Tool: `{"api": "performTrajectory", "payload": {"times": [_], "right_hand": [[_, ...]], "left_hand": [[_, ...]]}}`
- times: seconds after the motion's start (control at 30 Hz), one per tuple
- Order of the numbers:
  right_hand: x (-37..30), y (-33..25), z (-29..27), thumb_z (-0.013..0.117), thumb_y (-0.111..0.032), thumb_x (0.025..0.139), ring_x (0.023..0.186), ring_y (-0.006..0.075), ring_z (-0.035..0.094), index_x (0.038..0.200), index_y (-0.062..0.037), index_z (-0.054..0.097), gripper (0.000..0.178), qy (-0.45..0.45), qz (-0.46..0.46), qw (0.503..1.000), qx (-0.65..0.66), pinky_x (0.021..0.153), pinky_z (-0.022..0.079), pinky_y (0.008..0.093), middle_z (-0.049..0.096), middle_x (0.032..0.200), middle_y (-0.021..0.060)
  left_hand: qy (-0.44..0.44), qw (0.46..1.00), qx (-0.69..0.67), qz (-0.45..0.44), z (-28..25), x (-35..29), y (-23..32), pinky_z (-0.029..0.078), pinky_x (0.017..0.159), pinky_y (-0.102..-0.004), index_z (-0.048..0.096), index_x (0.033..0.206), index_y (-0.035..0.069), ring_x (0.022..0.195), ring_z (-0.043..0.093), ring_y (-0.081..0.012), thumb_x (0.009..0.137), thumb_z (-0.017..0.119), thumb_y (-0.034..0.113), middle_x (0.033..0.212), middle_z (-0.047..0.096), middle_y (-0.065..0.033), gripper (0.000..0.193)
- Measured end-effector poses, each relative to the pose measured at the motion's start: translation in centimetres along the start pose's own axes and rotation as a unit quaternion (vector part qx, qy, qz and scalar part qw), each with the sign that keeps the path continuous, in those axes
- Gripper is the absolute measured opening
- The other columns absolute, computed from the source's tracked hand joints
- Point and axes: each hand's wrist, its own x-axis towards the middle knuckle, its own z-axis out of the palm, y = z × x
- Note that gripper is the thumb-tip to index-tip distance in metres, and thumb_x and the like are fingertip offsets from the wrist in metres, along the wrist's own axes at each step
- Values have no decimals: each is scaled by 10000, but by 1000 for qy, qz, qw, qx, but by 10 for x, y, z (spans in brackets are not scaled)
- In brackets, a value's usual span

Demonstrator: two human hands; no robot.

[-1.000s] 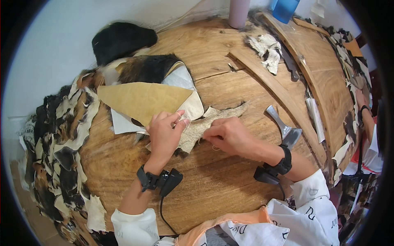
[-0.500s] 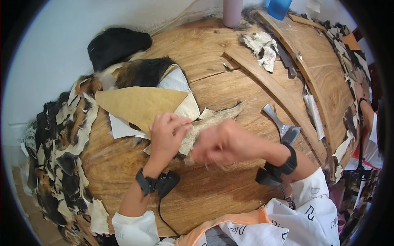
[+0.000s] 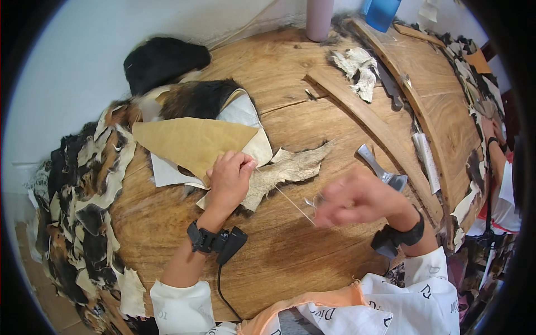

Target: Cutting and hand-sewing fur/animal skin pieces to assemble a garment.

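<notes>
My left hand (image 3: 229,180) is closed in a pinch where the corner of a stack meets an irregular pale hide piece (image 3: 279,174). In that stack lie a tan triangular pattern piece (image 3: 195,137), white sheets and dark fur. The fingertips seem to grip the hide's edge, though the exact hold is partly hidden. A thin pale thread (image 3: 296,205) runs taut from the hide to my right hand (image 3: 357,195), which is closed on it and blurred by motion. Beside that hand shows a thin curled loop. Whether a needle is in the fingers cannot be seen.
Fur scraps (image 3: 92,218) pile along the left edge; a black fur piece (image 3: 164,62) lies behind. At right are a metal axe-like blade (image 3: 391,177), curved wooden strips (image 3: 374,125), a knife (image 3: 393,97) and a pale scrap. A pink cylinder and blue cup stand at back. Another person's hand shows far right.
My right hand has moved right, away from the left hand, drawing the thread out so it now shows stretched between them. My left hand has stayed nearly in place.
</notes>
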Motion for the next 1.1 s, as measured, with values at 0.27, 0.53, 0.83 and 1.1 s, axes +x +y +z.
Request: {"api": "performTrajectory", "payload": {"times": [0.27, 0.53, 0.83, 1.1], "right_hand": [[-48, 1, -15, 628, -35, 813, 700, 92, 505, 894, 7, 656, 95, 94, 118, 955, 256, 595, 373, 230, 579, 762, 48], [-62, -9, -12, 658, -25, 769, 594, 144, 511, 840, -6, 680, 77, 60, 59, 984, 155, 523, 371, 268, 559, 651, 50], [-80, 43, -72, 763, -260, 672, 609, 302, 569, 656, 19, 633, 308, 287, 260, 799, -460, 554, 432, 390, 574, 656, 161], [-54, 86, -71, 789, -285, 619, 746, 358, 554, 747, 23, 623, 372, 235, 318, 786, -476, 669, 438, 426, 560, 760, 198]], "left_hand": [[-179, 934, -299, 78, 2, 11, 10, 424, 591, -253, 697, 810, 15, 640, 534, -118, 770, 695, 124, 716, 605, -40, 115], [-193, 956, -217, -39, 4, 14, 20, 419, 587, -250, 690, 782, -3, 638, 533, -100, 781, 685, 164, 682, 602, -37, 167], [-126, 944, -301, -56, -5, -1, 14, 436, 560, -254, 691, 859, 14, 592, 568, -127, 817, 649, 198, 650, 620, -60, 194], [62, 896, -218, -381, -79, -31, -79, 432, 539, -261, 678, 818, 26, 574, 566, -133, 793, 658, 320, 605, 603, -47, 295]]}}
